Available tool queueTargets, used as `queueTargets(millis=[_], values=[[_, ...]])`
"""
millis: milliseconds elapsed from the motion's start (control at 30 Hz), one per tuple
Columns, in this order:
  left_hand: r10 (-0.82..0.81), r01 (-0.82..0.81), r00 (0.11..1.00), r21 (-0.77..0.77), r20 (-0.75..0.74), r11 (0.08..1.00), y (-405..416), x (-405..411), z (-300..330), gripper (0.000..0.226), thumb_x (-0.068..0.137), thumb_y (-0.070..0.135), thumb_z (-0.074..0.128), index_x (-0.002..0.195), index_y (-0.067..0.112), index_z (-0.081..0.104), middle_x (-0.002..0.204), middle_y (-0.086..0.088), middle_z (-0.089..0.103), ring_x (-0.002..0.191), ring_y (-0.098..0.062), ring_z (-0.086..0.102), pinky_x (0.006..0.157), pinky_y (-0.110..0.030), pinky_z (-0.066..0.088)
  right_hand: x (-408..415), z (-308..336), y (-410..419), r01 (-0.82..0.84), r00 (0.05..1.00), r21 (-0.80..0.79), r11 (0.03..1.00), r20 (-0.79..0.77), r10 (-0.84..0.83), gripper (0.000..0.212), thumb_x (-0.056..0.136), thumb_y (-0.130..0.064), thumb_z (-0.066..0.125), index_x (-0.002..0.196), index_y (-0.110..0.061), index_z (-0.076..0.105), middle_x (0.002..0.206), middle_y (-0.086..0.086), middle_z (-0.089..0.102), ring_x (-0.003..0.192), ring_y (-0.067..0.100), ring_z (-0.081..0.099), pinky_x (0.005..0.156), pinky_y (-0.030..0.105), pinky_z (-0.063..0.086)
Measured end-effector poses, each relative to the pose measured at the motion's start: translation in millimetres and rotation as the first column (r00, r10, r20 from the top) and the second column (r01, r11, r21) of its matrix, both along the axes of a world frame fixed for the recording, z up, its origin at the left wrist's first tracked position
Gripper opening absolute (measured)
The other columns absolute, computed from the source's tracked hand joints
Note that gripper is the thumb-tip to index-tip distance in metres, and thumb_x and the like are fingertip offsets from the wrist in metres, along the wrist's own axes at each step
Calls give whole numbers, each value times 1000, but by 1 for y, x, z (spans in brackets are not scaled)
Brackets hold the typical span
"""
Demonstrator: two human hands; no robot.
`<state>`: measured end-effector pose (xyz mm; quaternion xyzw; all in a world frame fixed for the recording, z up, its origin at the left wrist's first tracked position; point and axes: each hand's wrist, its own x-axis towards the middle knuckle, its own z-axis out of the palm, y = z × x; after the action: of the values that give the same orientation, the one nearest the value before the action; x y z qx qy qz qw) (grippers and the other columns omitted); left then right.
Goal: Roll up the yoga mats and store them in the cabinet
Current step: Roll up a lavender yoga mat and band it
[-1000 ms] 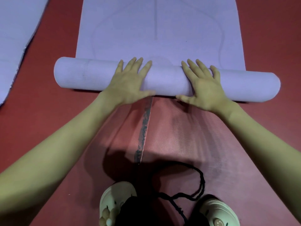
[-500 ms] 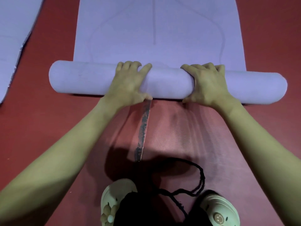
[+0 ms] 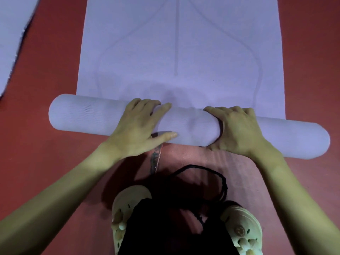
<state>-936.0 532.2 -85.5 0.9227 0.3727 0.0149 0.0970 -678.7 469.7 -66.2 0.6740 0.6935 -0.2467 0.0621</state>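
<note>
Both hands curl over the rolled part of a lilac yoga mat (image 3: 184, 126), the left hand (image 3: 139, 129) with fingers hooked over the top and thumb underneath, the right hand (image 3: 237, 131) clamped around it the same way. A second ago the palms lay flat with fingers spread; they have since closed and drawn the roll tighter, and the roll has advanced slightly along the mat. The unrolled length (image 3: 180, 43) stretches well ahead across the red floor (image 3: 55, 52), so much rolling remains. A second mat (image 3: 11, 43) lies flat at far left. No cabinet is in view.
</note>
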Motion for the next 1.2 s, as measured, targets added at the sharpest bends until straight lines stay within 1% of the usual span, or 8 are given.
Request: queueTargets(millis=[200,300,333,400,533,767,1000,1200], values=[[149,-152,988,-74,-47,986,26,22,-2,78,91,69,11,140,22,50,137,-6,56,128,-24,50,109,-44,31,8,1,10,12,998,-61,998,-67,-16,109,59,-59,80,150,-30,28,151,-4,38,137,23,34,112,41,22],[205,-206,978,-47,-26,977,41,31,-6,75,93,62,14,139,16,51,135,-6,57,125,-25,50,99,-41,39,6,-1,6,55,993,-11,998,-103,-55,89,79,-76,40,152,-27,24,158,-3,26,145,23,22,116,42,14],[217,-218,976,-50,-24,975,43,33,-7,74,94,60,14,138,14,51,134,-6,58,124,-26,51,97,-41,41,3,-3,3,71,994,24,997,-88,-68,82,84,-73,21,153,-28,23,159,-3,24,146,22,19,116,42,13],[221,-221,975,-47,-2,974,44,34,-7,71,95,57,16,135,12,55,130,-7,60,122,-26,52,96,-41,40,-3,-10,1,84,996,153,985,-21,-81,73,90,-60,6,151,-27,29,157,-2,30,145,24,23,114,45,18],[182,-188,980,81,79,979,28,28,-6,58,101,46,26,130,6,57,130,-12,59,122,-27,54,108,-46,32,-2,-21,14,81,992,279,957,75,-106,63,98,-49,10,146,-23,42,150,3,43,140,29,35,109,50,27],[281,-282,959,144,33,948,14,19,-16,58,103,45,20,151,14,29,158,-7,27,147,-23,21,119,-47,13,11,-21,64,149,986,159,976,49,-158,51,104,-41,20,152,-23,26,159,-2,24,147,21,17,114,43,17],[328,-326,944,164,13,931,61,40,-16,59,103,47,16,147,15,39,153,-9,37,145,-25,26,119,-46,13,-6,-22,39,150,988,375,915,-13,-156,59,100,-39,18,149,-11,34,155,11,32,146,28,23,116,46,13],[394,-394,919,117,25,912,70,42,-12,65,99,49,11,150,14,30,160,-5,21,149,-19,11,120,-46,3,-6,-36,54,164,974,513,843,51,-220,55,102,-38,20,143,-12,45,145,7,48,141,29,33,111,49,24]])
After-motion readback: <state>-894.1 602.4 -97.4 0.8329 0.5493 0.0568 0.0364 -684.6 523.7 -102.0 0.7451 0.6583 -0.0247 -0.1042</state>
